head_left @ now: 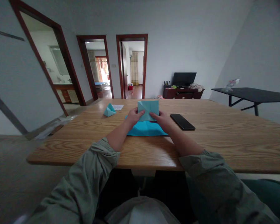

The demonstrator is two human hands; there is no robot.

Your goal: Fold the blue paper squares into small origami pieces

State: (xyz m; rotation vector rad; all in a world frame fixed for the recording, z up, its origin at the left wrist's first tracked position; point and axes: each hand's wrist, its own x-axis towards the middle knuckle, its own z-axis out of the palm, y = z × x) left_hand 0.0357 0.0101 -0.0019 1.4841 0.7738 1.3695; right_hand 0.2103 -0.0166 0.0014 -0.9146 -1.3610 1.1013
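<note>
While both forearms rest on the table [224,146], the left hand [133,117] and right hand [162,119] hold a folded sheet [148,110] upright between them, near the middle of the table. Each hand's fingers pinch a lower corner of the sheet. Blue paper [146,129] lies flat beneath the hands. A phone [182,121] lies just right of the right hand. A paper shape [109,110] sits toward the far left edge, beside a white slip [118,107].

My left hand [133,117] and right hand [162,119] hide the lower edge of the pale blue folded paper sheet [148,109], at twelve o'clock.
</note>
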